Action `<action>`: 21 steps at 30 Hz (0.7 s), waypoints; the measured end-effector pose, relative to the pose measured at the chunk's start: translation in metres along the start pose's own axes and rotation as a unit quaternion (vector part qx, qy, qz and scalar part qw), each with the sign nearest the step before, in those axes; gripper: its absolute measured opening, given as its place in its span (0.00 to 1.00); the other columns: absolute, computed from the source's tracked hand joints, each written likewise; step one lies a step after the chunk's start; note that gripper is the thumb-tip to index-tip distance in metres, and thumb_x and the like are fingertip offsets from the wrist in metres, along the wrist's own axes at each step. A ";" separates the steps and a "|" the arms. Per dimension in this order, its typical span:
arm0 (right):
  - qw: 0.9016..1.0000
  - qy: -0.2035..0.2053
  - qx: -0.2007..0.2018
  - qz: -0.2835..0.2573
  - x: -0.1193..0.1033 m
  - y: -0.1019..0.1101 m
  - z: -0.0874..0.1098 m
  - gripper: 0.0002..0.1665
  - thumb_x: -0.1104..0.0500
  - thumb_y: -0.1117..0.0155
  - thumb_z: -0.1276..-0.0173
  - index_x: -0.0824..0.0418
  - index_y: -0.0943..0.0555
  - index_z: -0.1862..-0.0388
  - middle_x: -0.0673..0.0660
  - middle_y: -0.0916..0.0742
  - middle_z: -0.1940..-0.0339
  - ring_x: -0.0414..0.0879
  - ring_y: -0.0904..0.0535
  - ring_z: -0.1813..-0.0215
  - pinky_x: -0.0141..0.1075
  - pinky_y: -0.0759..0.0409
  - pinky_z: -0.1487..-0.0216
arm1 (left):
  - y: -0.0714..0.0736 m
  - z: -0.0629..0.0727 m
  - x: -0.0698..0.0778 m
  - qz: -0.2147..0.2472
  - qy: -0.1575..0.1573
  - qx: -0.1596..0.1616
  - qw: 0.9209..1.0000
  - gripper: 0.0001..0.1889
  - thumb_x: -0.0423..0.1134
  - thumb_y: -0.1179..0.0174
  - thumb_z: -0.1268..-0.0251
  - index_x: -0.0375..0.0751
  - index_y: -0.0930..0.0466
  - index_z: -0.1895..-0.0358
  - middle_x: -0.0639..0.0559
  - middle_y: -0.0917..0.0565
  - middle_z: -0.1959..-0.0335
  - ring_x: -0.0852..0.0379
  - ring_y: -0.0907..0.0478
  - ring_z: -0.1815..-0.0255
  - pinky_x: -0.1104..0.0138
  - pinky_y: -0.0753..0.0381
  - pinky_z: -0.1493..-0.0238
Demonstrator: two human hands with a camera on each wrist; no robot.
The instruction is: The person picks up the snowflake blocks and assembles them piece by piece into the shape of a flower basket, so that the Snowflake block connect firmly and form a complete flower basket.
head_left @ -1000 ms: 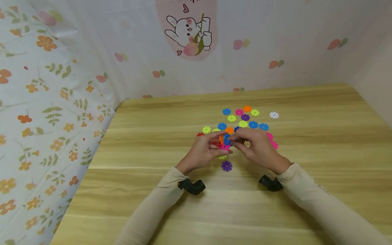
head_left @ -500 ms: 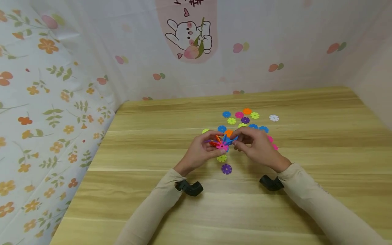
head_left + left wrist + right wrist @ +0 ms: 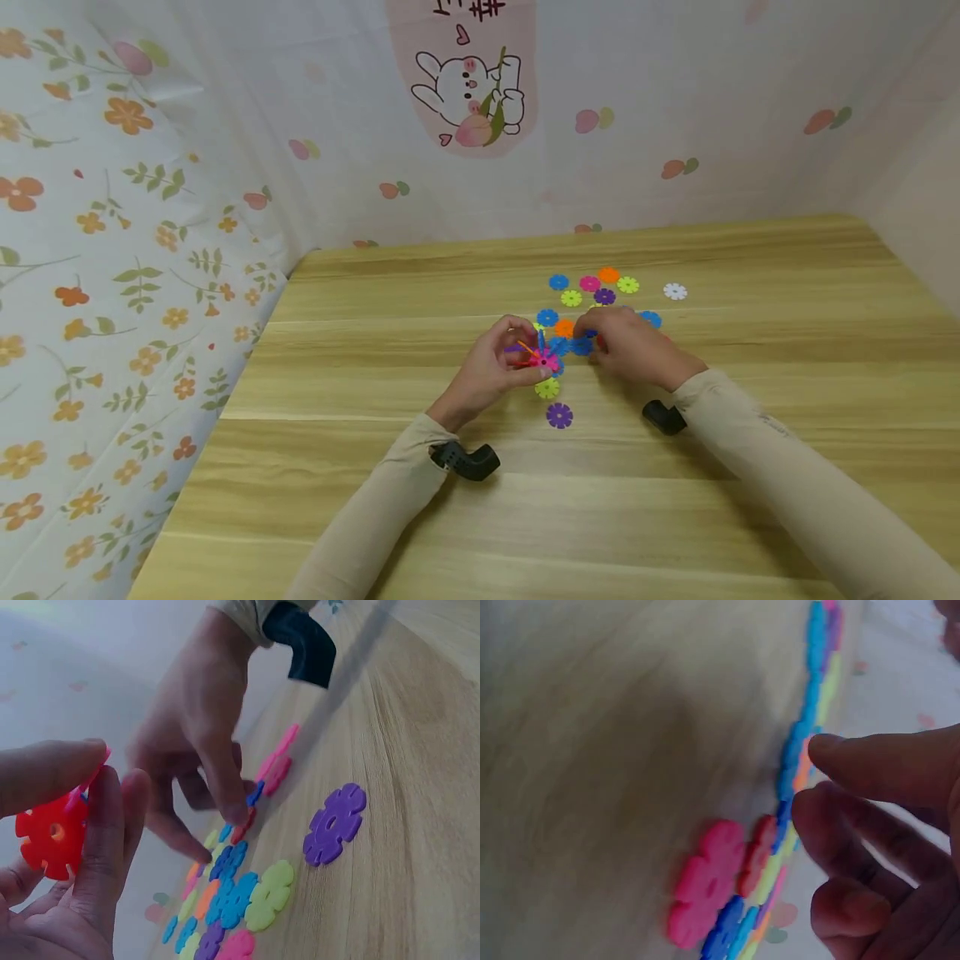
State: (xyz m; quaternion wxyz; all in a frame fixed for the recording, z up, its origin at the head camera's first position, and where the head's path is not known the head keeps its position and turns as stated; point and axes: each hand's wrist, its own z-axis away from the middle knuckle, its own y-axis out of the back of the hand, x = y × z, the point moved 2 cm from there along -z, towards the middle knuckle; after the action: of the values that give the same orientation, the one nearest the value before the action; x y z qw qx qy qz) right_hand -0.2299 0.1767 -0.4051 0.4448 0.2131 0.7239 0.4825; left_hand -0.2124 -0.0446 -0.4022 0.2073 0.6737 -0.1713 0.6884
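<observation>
My left hand [image 3: 480, 371] holds a small cluster of notched plastic snowflake discs between thumb and fingers. A pink disc [image 3: 542, 358] faces up at its front, and orange, red, blue and purple ones stick out around it. In the left wrist view a red disc [image 3: 37, 844] of this cluster shows beside the thumb. Over the loose discs hovers my right hand [image 3: 637, 346], fingers bent downward and apart. Nothing shows between its thumb and fingers in the right wrist view. A red disc [image 3: 757, 855] and a pink disc [image 3: 709, 885] lie below them.
Loose discs in several colours lie on the wooden table [image 3: 360, 350]. A purple disc [image 3: 553, 416] lies nearest me and a white disc [image 3: 675, 292] at the far right. Behind the table hangs a printed cloth [image 3: 337, 100].
My right hand has let go of the blue disc at the cluster and moved right and down to the loose discs. The left hand keeps the cluster, turned slightly.
</observation>
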 end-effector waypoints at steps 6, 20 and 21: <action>0.999 0.019 -0.017 0.036 0.001 -0.008 -0.007 0.12 0.73 0.32 0.39 0.64 0.14 0.57 0.58 0.12 0.58 0.54 0.14 0.56 0.50 0.14 0.48 | 0.000 -0.001 -0.002 -0.026 -0.019 -0.008 0.999 0.33 0.29 0.32 0.38 0.54 0.30 0.31 0.47 0.22 0.52 0.53 0.22 0.58 0.69 0.19 0.59; 0.992 -0.008 -0.096 -0.075 0.006 0.001 -0.004 0.10 0.71 0.31 0.38 0.55 0.17 0.69 0.50 0.16 0.71 0.43 0.27 0.68 0.34 0.25 0.63 | -0.001 0.003 -0.004 0.006 0.003 -0.072 0.997 0.32 0.22 0.34 0.40 0.33 0.32 0.32 0.31 0.26 0.42 0.39 0.14 0.48 0.69 0.13 0.53; 0.992 -0.007 -0.092 -0.090 0.003 0.003 -0.002 0.11 0.71 0.32 0.37 0.55 0.18 0.70 0.49 0.16 0.71 0.42 0.26 0.69 0.33 0.24 0.64 | 0.000 0.002 -0.004 -0.012 -0.001 -0.065 0.998 0.31 0.24 0.33 0.40 0.33 0.31 0.32 0.33 0.25 0.43 0.44 0.14 0.50 0.70 0.14 0.54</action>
State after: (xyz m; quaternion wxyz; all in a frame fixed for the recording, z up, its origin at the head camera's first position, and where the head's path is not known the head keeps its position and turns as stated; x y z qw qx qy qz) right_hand -0.2337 0.1794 -0.4036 0.5091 0.1086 0.6895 0.5036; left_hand -0.2100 -0.0457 -0.4060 0.2588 0.6611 -0.2082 0.6728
